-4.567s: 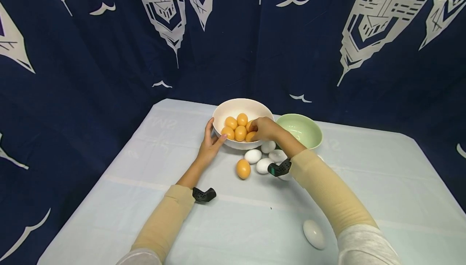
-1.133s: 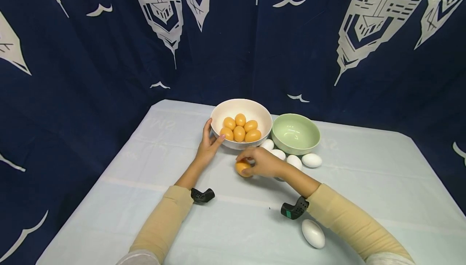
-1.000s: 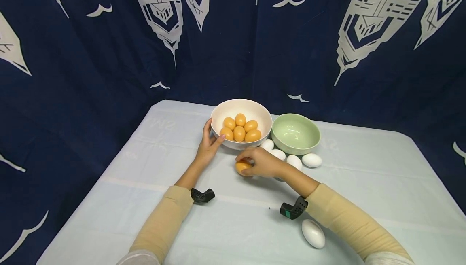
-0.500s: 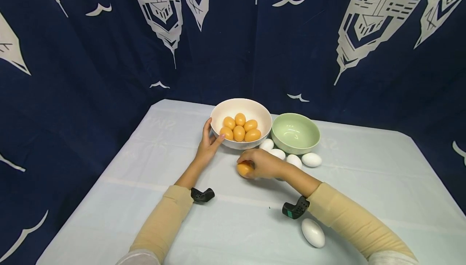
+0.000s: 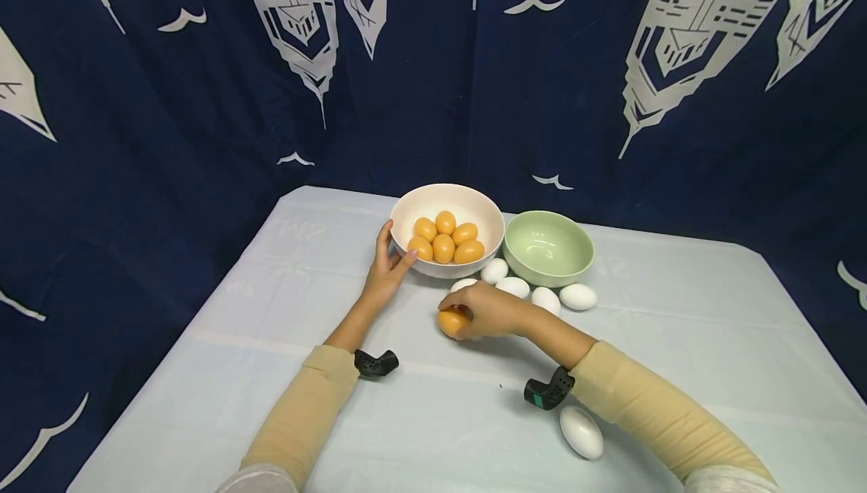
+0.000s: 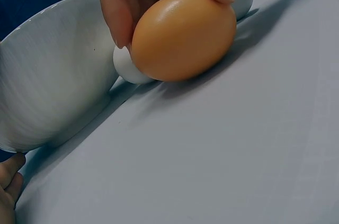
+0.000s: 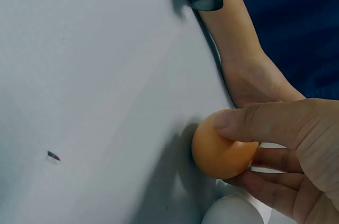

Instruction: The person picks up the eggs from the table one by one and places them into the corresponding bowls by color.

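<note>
In the head view my left hand (image 5: pixel 384 276) holds the near left side of a white bowl (image 5: pixel 488 214), thumb by the rim and fingers along the outside. Several orange eggs (image 5: pixel 443 248) lie grouped in that bowl. In front of the bowl my right hand (image 5: pixel 491 309) pinches another orange egg (image 5: pixel 451 321) between thumb and fingertips. Both wrist views show this egg (image 6: pixel 184 36) at or just above the table. Several white eggs lie right behind and beside the right hand, one of them (image 5: pixel 513 287) near the knuckles and one (image 5: pixel 463 284) partly hidden.
A green bowl (image 5: pixel 550 248) with nothing in it touches or nearly touches the white bowl's right side. One white egg (image 5: pixel 580 433) lies apart by the right forearm. The table (image 5: pixel 433 418) has a pale cloth; a dark blue curtain (image 5: pixel 433 101) hangs behind.
My right hand has left the white bowl and come to the orange egg on the table, pinching it. Lately hand and egg shifted slightly nearer. The left hand stays on the bowl.
</note>
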Tool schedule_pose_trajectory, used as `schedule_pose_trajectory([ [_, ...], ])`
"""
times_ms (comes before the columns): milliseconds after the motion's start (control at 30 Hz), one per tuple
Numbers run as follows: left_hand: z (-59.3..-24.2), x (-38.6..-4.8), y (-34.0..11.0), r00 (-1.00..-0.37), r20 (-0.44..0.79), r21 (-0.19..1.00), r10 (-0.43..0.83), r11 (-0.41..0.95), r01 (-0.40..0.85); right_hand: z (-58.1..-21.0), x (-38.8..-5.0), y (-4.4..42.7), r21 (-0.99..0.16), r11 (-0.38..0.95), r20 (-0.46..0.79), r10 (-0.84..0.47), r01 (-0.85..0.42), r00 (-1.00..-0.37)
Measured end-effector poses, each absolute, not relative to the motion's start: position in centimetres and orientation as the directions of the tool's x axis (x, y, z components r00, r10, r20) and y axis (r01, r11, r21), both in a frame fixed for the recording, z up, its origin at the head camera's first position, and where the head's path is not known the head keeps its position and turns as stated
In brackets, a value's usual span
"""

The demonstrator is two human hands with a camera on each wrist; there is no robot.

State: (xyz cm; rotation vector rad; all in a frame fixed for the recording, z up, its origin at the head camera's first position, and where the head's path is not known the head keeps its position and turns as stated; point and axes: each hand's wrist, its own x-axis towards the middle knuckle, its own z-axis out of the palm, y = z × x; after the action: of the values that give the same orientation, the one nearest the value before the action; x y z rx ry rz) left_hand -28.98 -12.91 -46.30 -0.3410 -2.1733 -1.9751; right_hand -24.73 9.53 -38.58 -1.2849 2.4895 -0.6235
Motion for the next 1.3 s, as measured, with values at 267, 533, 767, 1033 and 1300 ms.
schedule_pose_trajectory([
  [267, -46.4, -28.9, -12.9, -0.957, 0.284, 0.955, 0.051, 0.068, 0.287, -39.1, -24.7, 9.3, -0.501, 0.492, -0.042, -0.836, -0.712, -0.548],
  [533, -46.5, -28.9, -13.0, -0.959, 0.279, 0.953, 0.056, 0.107, 0.284, -39.4, -24.8, 9.2, -0.504, 0.463, -0.009, -0.847, -0.729, -0.532],
  [767, -46.6, -29.1, -13.1, -0.959, 0.273, 0.957, 0.074, 0.077, 0.279, -39.5, -24.8, 9.2, -0.526, 0.461, -0.004, -0.842, -0.715, -0.539],
  [1033, -46.3, -28.9, -13.0, -0.962, 0.265, 0.958, 0.061, 0.100, 0.270, -39.7, -24.9, 9.2, -0.531, 0.465, -0.003, -0.837, -0.708, -0.547],
  [1300, -46.2, -28.7, -13.0, -0.962, 0.267, 0.956, 0.059, 0.111, 0.272, -38.5, -24.8, 9.2, -0.598, 0.470, -0.009, -0.814, -0.649, -0.581],
])
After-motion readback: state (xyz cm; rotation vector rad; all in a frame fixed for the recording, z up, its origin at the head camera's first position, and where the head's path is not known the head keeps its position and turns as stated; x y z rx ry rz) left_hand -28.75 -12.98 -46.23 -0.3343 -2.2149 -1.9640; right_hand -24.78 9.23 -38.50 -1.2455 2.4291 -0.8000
